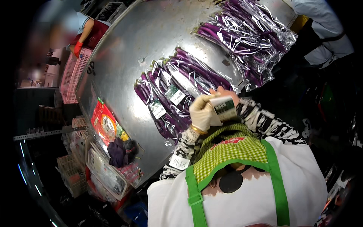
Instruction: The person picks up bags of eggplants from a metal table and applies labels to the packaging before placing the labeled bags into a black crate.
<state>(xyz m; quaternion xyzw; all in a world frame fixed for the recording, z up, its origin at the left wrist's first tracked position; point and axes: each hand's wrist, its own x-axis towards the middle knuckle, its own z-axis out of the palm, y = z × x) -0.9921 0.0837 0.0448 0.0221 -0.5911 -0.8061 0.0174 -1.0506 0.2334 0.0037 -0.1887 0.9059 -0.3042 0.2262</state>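
My left hand (200, 110), in a pale glove, grips a stack of printed labels (225, 107) in front of my apron. My bare right hand (228, 93) is just beyond the stack, its lower part hidden by it. Whether those fingers hold a label or only touch the wrapping, I cannot tell. Past both hands, several clear plastic bags of long purple eggplants (185, 73) lie side by side on the metal table (122, 68). Two of the nearer bags carry a label (176, 95), with dark green print and white below.
A larger heap of bagged eggplants (244, 39) covers the far right. Black scissors (90, 68) lie by the left edge, with a red printed bag (105, 122) and dark cloth (116, 153) nearer me. Beyond, a person's red-gloved hand (77, 49) touches a pink crate (73, 76). Another person (320, 25) stands right.
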